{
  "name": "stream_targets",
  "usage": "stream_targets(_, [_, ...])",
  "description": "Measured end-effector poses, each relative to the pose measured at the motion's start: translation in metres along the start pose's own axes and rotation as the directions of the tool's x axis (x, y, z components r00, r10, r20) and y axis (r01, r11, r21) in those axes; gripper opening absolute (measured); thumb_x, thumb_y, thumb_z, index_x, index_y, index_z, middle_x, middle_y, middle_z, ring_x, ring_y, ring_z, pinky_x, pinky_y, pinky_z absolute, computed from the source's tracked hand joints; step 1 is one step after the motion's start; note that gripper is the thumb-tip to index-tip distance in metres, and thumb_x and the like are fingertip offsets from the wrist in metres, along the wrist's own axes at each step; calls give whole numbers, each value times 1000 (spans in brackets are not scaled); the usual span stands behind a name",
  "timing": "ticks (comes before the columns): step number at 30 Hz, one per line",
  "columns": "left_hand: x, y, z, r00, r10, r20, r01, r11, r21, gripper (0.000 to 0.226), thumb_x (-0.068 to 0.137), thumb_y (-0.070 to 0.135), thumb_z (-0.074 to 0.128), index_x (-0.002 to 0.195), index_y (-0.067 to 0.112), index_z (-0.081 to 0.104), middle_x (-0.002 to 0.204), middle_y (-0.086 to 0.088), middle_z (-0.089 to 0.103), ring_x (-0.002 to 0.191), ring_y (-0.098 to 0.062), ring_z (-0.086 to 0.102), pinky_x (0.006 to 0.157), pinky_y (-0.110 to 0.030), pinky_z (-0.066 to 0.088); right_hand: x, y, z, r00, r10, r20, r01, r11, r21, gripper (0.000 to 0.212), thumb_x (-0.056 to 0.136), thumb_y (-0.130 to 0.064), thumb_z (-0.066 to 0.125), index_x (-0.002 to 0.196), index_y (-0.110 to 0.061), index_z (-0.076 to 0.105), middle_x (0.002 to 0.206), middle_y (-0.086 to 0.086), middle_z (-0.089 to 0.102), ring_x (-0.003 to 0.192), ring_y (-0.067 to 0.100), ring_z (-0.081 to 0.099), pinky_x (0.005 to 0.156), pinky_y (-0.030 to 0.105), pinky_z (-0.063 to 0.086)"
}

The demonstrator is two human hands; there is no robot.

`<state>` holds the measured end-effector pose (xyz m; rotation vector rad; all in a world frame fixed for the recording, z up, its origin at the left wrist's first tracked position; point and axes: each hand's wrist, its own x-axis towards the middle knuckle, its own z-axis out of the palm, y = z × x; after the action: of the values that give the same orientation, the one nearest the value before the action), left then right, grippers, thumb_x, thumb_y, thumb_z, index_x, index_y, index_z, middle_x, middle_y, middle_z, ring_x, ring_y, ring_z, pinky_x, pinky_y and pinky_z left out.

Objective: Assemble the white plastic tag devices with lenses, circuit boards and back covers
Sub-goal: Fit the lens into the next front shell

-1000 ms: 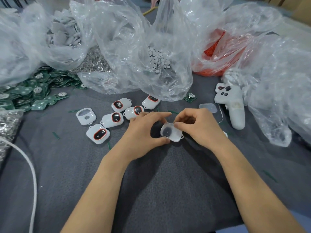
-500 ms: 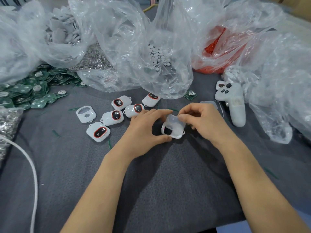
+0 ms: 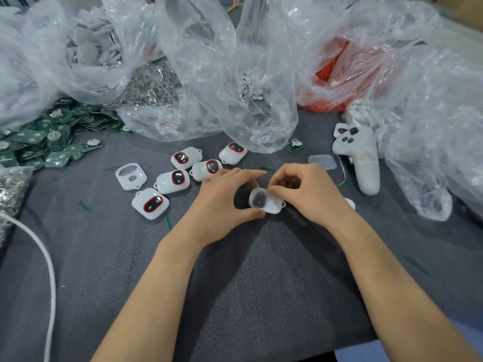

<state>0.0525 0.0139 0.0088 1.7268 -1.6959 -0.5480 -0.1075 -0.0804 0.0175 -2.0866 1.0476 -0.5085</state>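
Both hands hold one white tag device (image 3: 265, 202) just above the grey cloth at the centre. My left hand (image 3: 224, 202) grips its left side between thumb and fingers. My right hand (image 3: 311, 194) pinches its upper right edge with curled fingers. A translucent back cover lies over the tag, with a dark round part showing through. Several finished tags with red-ringed dark lenses (image 3: 150, 204) lie to the left. An empty white shell (image 3: 130, 176) lies beside them. A loose translucent cover (image 3: 322, 161) lies behind my right hand.
Green circuit boards (image 3: 39, 142) are heaped at the far left. Clear plastic bags (image 3: 224, 82) of white parts, metal rings and red parts crowd the back. A white controller (image 3: 362, 158) lies at the right. A white cable (image 3: 49, 278) runs along the left edge.
The translucent cover, tilted up half a second ago, now lies flat on the tag. My right fingers have shifted along its upper edge. My left hand has kept its hold.
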Motion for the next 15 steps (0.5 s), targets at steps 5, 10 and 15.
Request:
stream_targets(5, [0, 0, 0, 1000, 11, -6, -11, 1000, -6, 65, 73, 28, 81, 132, 28, 53, 108, 13, 63, 105, -15, 51, 99, -45, 37, 0, -1, 1, 999, -39, -1, 39, 999, -16, 10, 78, -10, 73, 76, -19, 70, 74, -5, 66, 68, 8, 60, 66, 21, 48])
stream_targets(10, [0, 0, 1, 999, 24, -31, -26, 999, -47, 55, 71, 26, 82, 121, 26, 58, 100, 14, 64, 96, -12, 53, 94, -44, 40, 0, 0, 2, 999, -38, 22, 38, 999, -5, 12, 75, -10, 76, 76, -17, 67, 67, -7, 62, 60, 2, 53, 62, 20, 46])
stream_targets(15, [2, -1, 2, 999, 47, -18, -48, 998, -31, 25, 68, 24, 83, 82, 20, 63, 96, 5, 61, 92, -19, 54, 89, -47, 41, 1, 1, 3, 1000, -22, 9, 22, 999, 27, 12, 76, -14, 77, 80, -16, 66, 71, -3, 65, 61, 6, 55, 61, 21, 47])
